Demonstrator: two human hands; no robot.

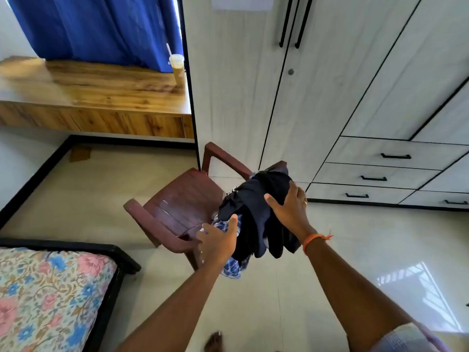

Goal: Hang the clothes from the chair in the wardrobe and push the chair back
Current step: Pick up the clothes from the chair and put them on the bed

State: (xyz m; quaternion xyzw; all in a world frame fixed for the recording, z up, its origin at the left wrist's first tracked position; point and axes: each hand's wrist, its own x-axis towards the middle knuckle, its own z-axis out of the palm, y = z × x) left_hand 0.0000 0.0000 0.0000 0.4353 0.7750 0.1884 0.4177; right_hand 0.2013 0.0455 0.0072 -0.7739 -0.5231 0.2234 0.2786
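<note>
A brown plastic armchair (182,199) stands on the floor in front of the white wardrobe (317,97), whose doors are closed. Dark navy clothes (256,199) are draped over the chair's backrest, with a blue checked garment (232,266) hanging beneath them. My left hand (218,240) reaches in at the lower edge of the pile and touches the checked cloth; whether its fingers grip it I cannot tell. My right hand (289,207) lies on top of the dark clothes with its fingers spread over them.
A wooden desk (83,97) with an iced drink cup (177,68) stands at the left, under a blue curtain (101,26). A bed with a floral sheet (50,295) fills the lower left. Wardrobe drawers (375,174) are at the right. My bare foot (214,341) is on the tiled floor.
</note>
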